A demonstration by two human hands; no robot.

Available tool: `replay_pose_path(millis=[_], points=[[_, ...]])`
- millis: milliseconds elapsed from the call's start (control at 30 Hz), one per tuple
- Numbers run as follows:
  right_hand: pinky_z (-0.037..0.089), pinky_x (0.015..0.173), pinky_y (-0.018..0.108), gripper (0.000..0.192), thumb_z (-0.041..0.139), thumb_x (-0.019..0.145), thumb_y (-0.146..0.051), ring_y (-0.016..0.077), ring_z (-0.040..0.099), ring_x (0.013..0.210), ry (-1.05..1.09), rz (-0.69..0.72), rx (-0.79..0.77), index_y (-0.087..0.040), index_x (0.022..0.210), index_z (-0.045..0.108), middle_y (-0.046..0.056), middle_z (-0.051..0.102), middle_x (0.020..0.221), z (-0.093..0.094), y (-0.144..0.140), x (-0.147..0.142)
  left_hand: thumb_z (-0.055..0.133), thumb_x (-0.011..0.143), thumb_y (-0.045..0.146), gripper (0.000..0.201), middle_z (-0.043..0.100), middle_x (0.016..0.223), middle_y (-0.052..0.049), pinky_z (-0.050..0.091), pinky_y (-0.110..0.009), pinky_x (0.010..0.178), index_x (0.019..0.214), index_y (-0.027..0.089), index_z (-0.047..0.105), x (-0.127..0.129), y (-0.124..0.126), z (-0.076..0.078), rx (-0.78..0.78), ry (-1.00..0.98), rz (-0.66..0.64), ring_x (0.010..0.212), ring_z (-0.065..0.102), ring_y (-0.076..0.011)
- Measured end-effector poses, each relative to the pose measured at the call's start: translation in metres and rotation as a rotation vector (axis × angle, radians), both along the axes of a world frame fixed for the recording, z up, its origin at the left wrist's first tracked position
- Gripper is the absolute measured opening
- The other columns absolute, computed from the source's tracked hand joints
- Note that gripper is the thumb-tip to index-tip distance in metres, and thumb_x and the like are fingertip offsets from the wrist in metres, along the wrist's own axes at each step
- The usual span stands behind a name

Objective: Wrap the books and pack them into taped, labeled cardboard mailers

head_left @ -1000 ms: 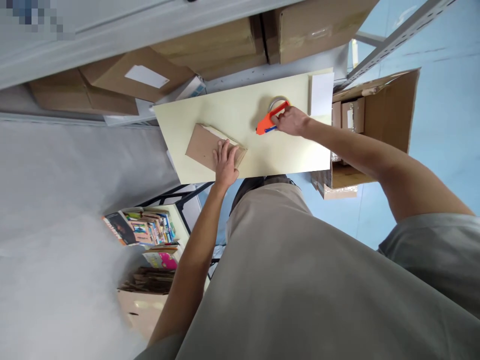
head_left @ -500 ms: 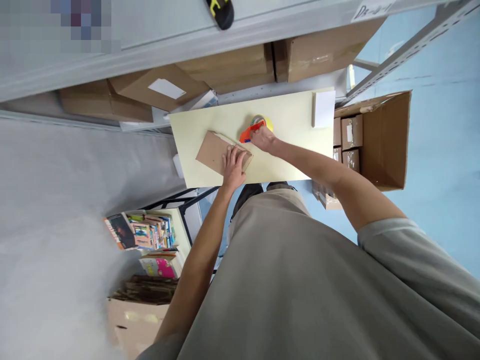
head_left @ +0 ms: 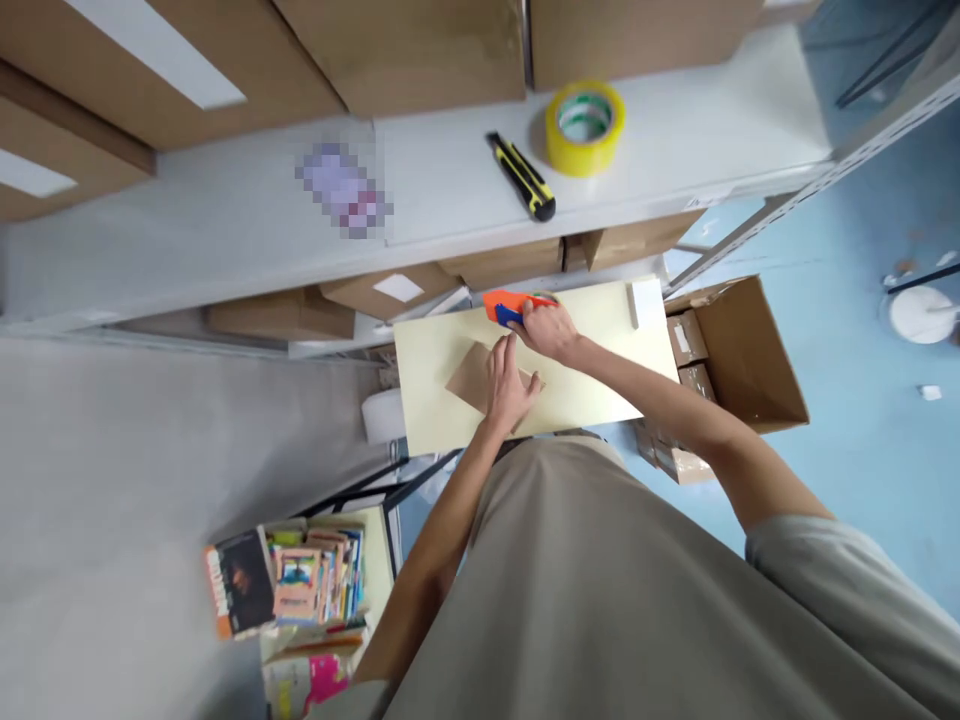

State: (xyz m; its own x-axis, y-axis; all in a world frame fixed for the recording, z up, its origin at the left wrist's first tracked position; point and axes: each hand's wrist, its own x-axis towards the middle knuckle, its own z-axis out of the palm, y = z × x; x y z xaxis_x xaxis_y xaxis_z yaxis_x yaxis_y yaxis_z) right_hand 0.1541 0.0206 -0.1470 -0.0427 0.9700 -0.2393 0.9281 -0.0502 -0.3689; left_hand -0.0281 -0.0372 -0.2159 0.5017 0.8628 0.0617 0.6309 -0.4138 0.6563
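Note:
A small flat cardboard box [head_left: 469,376] lies at an angle on the pale yellow tabletop [head_left: 435,425]. My left hand [head_left: 510,385] holds it from above near its right end, the fingers and thumb spanning it and hiding much of that end. My right hand [head_left: 546,328] is closed around an orange and blue tape dispenser [head_left: 510,305], whose front end points left. The dispenser is above the table, just beyond the fingers of my left hand. Part of its tape roll is hidden behind my right hand.
On the grey shelf are a yellow tape roll [head_left: 585,128] and a utility knife [head_left: 521,177]. A white box [head_left: 646,303] sits at the table's right end. Beyond is an open carton [head_left: 757,350] with smaller boxes. Books [head_left: 300,580] stand at lower left.
My right hand has lifted the tape dispenser off the table and brought it near my left hand. My left hand has shifted its hold on the box. The view has tilted up, revealing more shelf.

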Motion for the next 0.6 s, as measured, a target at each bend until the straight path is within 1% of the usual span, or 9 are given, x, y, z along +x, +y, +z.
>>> replay_pose_path(millis=[67, 133, 200, 267, 367, 433, 500, 600], points=[[0.064, 0.099, 0.049, 0.057, 0.038, 0.122, -0.046, 0.0430, 0.084, 0.113, -0.053, -0.084, -0.025, 0.001, 0.145, 0.061, 0.031, 0.083, 0.117, 0.042, -0.002, -0.010, 0.072, 0.100, 0.034, 0.090, 0.053, 0.171, -0.028, 0.036, -0.063, 0.140, 0.179, 0.014, 0.036, -0.001, 0.030, 0.026, 0.134, -0.087, -0.001, 0.164, 0.049, -0.0425], [0.064, 0.098, 0.049, 0.057, 0.037, 0.123, -0.048, 0.0429, 0.084, 0.114, -0.072, -0.164, 0.012, -0.002, 0.147, 0.058, 0.028, 0.084, 0.115, 0.082, 0.001, -0.019, 0.072, 0.100, 0.033, 0.084, 0.055, 0.165, -0.028, 0.040, -0.064, 0.138, 0.176, 0.014, 0.040, 0.000, 0.061, 0.054, 0.237, -0.167, -0.011, 0.159, 0.052, -0.0431], [0.065, 0.098, 0.050, 0.054, 0.040, 0.122, -0.048, 0.0434, 0.084, 0.113, -0.074, -0.229, 0.078, -0.004, 0.149, 0.056, 0.027, 0.085, 0.115, 0.114, 0.009, -0.027, 0.074, 0.098, 0.028, 0.084, 0.054, 0.164, -0.028, 0.041, -0.064, 0.137, 0.175, 0.013, 0.041, 0.003, 0.090, 0.080, 0.311, -0.249, -0.027, 0.160, 0.051, -0.0436], [0.065, 0.098, 0.051, 0.052, 0.046, 0.119, -0.042, 0.0439, 0.084, 0.112, -0.076, -0.264, 0.131, -0.002, 0.151, 0.053, 0.027, 0.084, 0.117, 0.139, 0.023, -0.033, 0.075, 0.097, 0.023, 0.087, 0.050, 0.167, -0.028, 0.041, -0.062, 0.139, 0.176, 0.014, 0.039, 0.007, 0.117, 0.106, 0.361, -0.324, -0.042, 0.164, 0.049, -0.0429], [0.064, 0.100, 0.051, 0.051, 0.050, 0.113, -0.029, 0.0440, 0.083, 0.115, -0.087, -0.261, 0.176, 0.003, 0.153, 0.050, 0.030, 0.083, 0.124, 0.165, 0.053, -0.040, 0.076, 0.095, 0.014, 0.092, 0.043, 0.176, -0.026, 0.039, -0.058, 0.143, 0.179, 0.017, 0.036, 0.014, 0.152, 0.138, 0.409, -0.396, -0.066, 0.171, 0.043, -0.0408], [0.061, 0.107, 0.050, 0.050, 0.050, 0.112, -0.023, 0.0431, 0.081, 0.123, -0.119, -0.244, 0.207, 0.005, 0.153, 0.050, 0.032, 0.081, 0.131, 0.176, 0.076, -0.044, 0.075, 0.093, 0.010, 0.095, 0.039, 0.181, -0.024, 0.038, -0.057, 0.145, 0.180, 0.018, 0.036, 0.015, 0.172, 0.153, 0.433, -0.412, -0.070, 0.175, 0.038, -0.0400], [0.054, 0.118, 0.049, 0.048, 0.049, 0.112, -0.019, 0.0409, 0.079, 0.130, -0.170, -0.231, 0.232, 0.004, 0.154, 0.053, 0.033, 0.080, 0.136, 0.183, 0.100, -0.049, 0.074, 0.092, 0.007, 0.097, 0.038, 0.183, -0.024, 0.037, -0.058, 0.146, 0.180, 0.018, 0.036, 0.014, 0.187, 0.161, 0.443, -0.409, -0.065, 0.177, 0.036, -0.0395], [0.041, 0.129, 0.046, 0.042, 0.048, 0.111, -0.012, 0.0354, 0.080, 0.130, -0.210, -0.231, 0.229, -0.001, 0.148, 0.063, 0.030, 0.082, 0.134, 0.185, 0.129, -0.060, 0.071, 0.092, 0.005, 0.095, 0.043, 0.182, -0.024, 0.038, -0.060, 0.146, 0.180, 0.017, 0.036, 0.007, 0.202, 0.162, 0.426, -0.397, -0.064, 0.175, 0.040, -0.0389]])
